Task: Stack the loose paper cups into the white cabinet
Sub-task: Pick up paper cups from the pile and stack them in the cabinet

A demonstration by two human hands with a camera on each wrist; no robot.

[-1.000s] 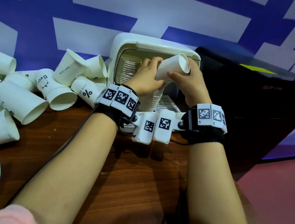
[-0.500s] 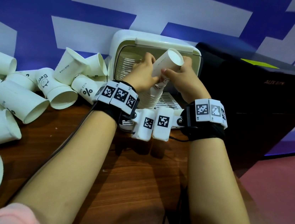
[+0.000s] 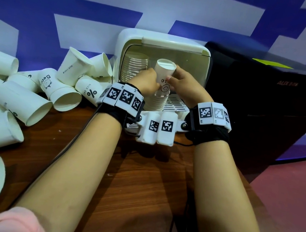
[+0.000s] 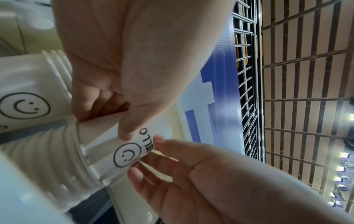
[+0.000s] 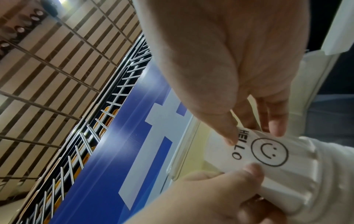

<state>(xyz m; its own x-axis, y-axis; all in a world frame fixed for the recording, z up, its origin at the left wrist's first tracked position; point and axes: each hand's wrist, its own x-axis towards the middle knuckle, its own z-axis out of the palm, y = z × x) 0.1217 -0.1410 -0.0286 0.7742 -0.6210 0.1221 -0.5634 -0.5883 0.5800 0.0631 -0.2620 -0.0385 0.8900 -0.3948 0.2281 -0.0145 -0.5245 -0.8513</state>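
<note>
Step in hand: seating one inverted paper cup (image 3: pixel 164 73) ("HELLO" + smiley print) onto front stack of inverted cups (image 3: pixel 156 102) inside white cabinet (image 3: pixel 164 44). Judged approx. mid-task.
Cup posn: base up, mouth down, over top of front stack; sits tall, so prob. not fully nested. Slight tilt poss., cannot confirm.
Left hand (image 3: pixel 147 82): fingers curled round cup's left side; thumb tip on wall by the lettering (left wrist view).
Right hand (image 3: pixel 185 87): thumb + fingertips pinch cup's right side, fingers fairly straight.
Second stack (image 3: pixel 135 67): rear left in cabinet, taller, close behind left hand.
Cabinet: door raised, front open; slatted floor (image 3: pixel 174 104) visible right of front stack.
Loose cups (image 3: pixel 41 90): many left on wooden worktop (image 3: pixel 140 181), mostly on their sides, heaped left of cabinet.
Adjacent: black appliance (image 3: pixel 265 102) just beside cabinet, right.
Risk 1: cup cocked on stack → rim catches, jams or creases. Cause: uneven push from the two hands.
Risk 2: front stack leans or topples onto slatted floor. Cause: sideways load while pressing down; stack is free-standing.
Risk 3: thin paper wall dents. Cause: squeezing too hard.
Risk 4: left knuckles nudge rear stack. Cause: tight clearance.
Risk 5: headroom under raised door runs short as stack grows. Judgement only; clearance not measurable.
Risk 6: loose cups roll off worktop. Cause: forearm brushing the heap on next reach.
</note>
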